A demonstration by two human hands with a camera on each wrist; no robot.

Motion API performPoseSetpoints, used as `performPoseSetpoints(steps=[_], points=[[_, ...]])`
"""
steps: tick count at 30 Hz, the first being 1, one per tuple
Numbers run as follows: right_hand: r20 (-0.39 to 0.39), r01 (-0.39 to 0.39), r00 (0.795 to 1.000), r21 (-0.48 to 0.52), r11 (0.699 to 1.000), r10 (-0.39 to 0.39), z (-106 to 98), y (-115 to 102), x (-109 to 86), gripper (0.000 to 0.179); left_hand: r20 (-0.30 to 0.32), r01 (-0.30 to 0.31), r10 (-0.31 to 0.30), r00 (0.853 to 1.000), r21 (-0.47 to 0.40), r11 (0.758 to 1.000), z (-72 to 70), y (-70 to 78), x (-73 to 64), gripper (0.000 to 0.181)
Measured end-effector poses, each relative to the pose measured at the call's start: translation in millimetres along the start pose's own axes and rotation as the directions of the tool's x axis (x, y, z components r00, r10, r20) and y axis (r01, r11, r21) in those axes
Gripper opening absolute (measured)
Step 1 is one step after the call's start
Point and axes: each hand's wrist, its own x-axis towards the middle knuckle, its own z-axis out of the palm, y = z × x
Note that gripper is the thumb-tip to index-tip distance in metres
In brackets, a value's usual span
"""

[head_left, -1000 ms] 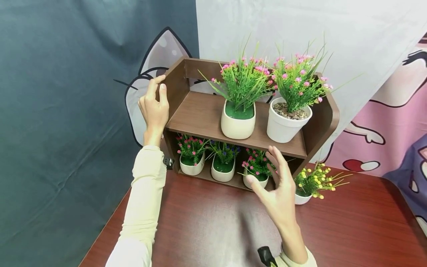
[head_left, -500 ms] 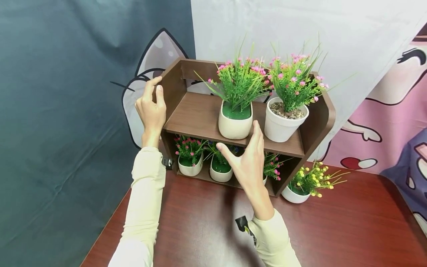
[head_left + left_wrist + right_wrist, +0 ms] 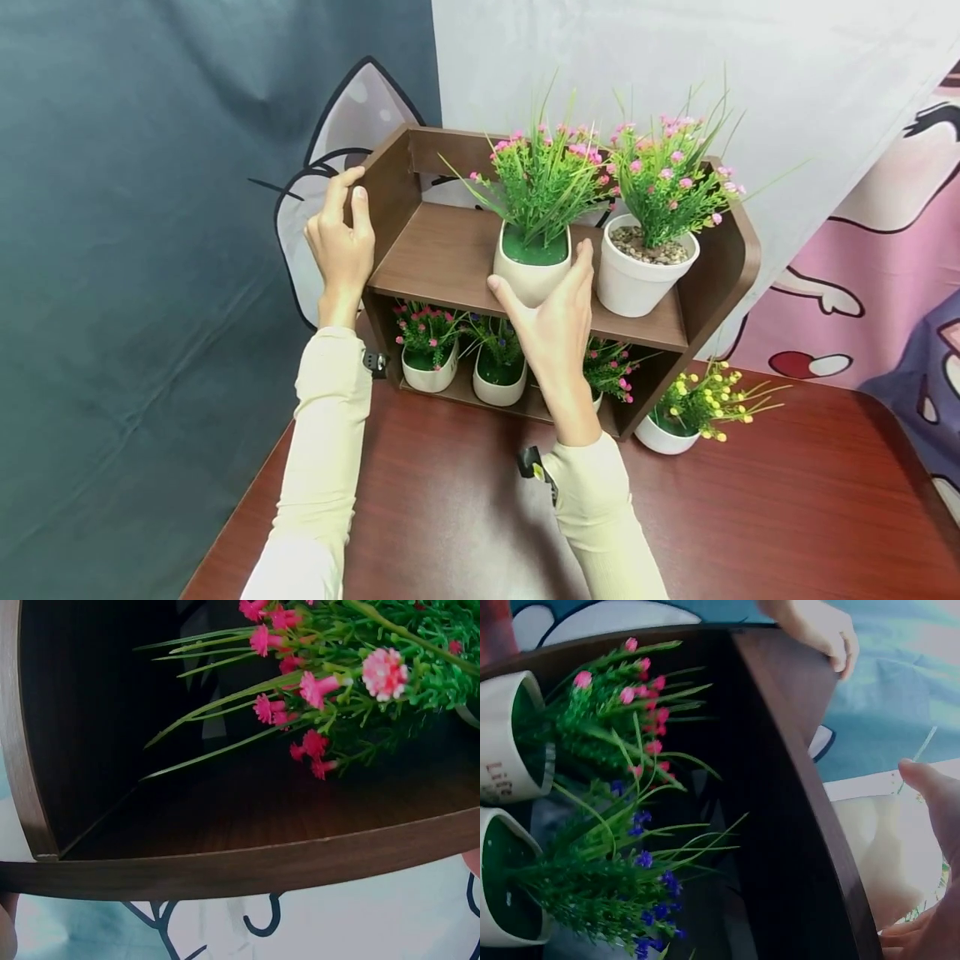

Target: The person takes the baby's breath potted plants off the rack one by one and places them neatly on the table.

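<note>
My right hand [image 3: 555, 321] is spread around the front of a cream pot [image 3: 531, 279] holding a plant with pink flowers [image 3: 543, 179] on the upper shelf. Its thumb lies at the pot's left side and its fingers at the right. In the right wrist view, the thumb [image 3: 922, 780] stands a little off the pot [image 3: 889, 855]. My left hand [image 3: 341, 237] rests against the left side panel [image 3: 397, 196] of the brown shelf unit, fingers extended toward the panel's upper edge. Only bits of that hand show at the borders of the left wrist view.
A white pot with pebbles [image 3: 637, 279] stands to the right on the upper shelf. Below are cream pots with pink [image 3: 431, 375] and blue flowers [image 3: 498, 387], and another partly hidden by my right arm. A yellow-flowered plant [image 3: 667, 437] stands on the table [image 3: 825, 500].
My right hand has moved left and up, from in front of the lower shelf to around the cream pot. The left hand has stayed at the side panel. No pot has moved.
</note>
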Motion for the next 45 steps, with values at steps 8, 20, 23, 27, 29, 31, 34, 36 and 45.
performPoseSetpoints(steps=[8,20,23,27,29,31,34,36,45], points=[[-0.076,-0.02,0.997,-0.071,0.997,0.014,13,-2,4.9,0.092,-0.024,-0.029,0.029,0.999,0.0,1.0,-1.6,-0.8,2.3,0.026],[-0.089,-0.032,0.996,-0.042,0.999,0.028,10,-2,6.5,0.092,-0.051,-0.024,0.023,0.998,-0.015,1.0,0.8,2.6,6.7,0.026],[-0.077,-0.028,0.997,-0.036,0.999,0.026,7,0,5.6,0.092,-0.04,-0.024,0.023,0.999,-0.011,1.0,1.2,3.5,6.4,0.026],[-0.052,-0.019,0.999,-0.036,0.999,0.017,3,1,1.4,0.093,-0.04,-0.007,0.007,0.999,-0.016,1.0,1.4,3.6,5.4,0.026],[-0.044,-0.009,0.999,-0.031,0.999,0.007,1,1,-1.7,0.094,-0.037,0.003,-0.003,0.999,-0.017,1.0,1.6,3.4,4.4,0.025],[-0.039,0.008,0.999,-0.021,1.0,-0.008,-2,1,-4.8,0.094,-0.032,0.016,-0.016,0.999,-0.019,1.0,1.9,3.4,3.3,0.025],[-0.036,0.028,0.999,-0.01,1.0,-0.028,-5,1,-8.9,0.094,-0.024,0.029,-0.03,0.999,-0.016,0.999,1.7,3.6,2.5,0.025],[-0.033,0.034,0.999,-0.012,0.999,-0.034,-8,0,-10.8,0.094,-0.017,0.028,-0.028,0.999,-0.013,1.0,1.3,3.5,2.5,0.026],[-0.01,0.054,0.999,-0.008,0.999,-0.054,-16,-1,-21.6,0.094,-0.002,0.05,-0.05,0.999,-0.016,0.999,0.5,2.1,-0.8,0.026]])
